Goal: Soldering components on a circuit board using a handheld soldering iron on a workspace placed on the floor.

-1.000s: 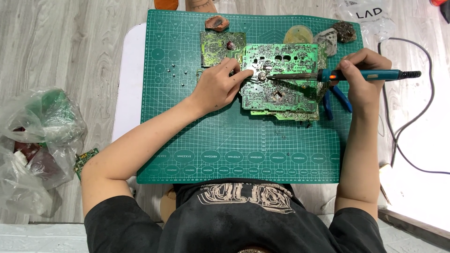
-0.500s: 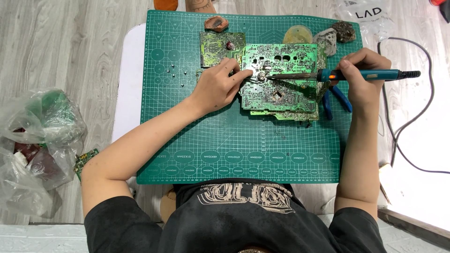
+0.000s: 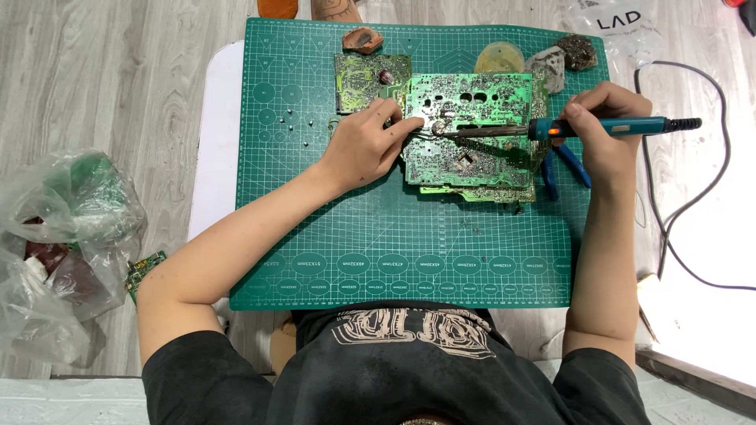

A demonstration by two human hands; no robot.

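A large green circuit board [image 3: 472, 130] lies on the green cutting mat [image 3: 394, 236], stacked on other boards. My left hand [image 3: 366, 145] rests on the board's left edge, fingers pinching a small thin metal tool against it. My right hand [image 3: 602, 130] grips a teal soldering iron [image 3: 606, 126], whose tip reaches left onto the board near my left fingertips. A smaller green board [image 3: 362, 79] lies at the upper left of the stack.
Blue-handled pliers [image 3: 563, 165] lie under my right hand. A round yellow tin [image 3: 498, 57], a grey sponge [image 3: 547, 63] and brown lumps sit along the mat's far edge. A plastic bag [image 3: 63, 236] of parts lies on the floor at left. The iron's cable [image 3: 669, 220] runs right.
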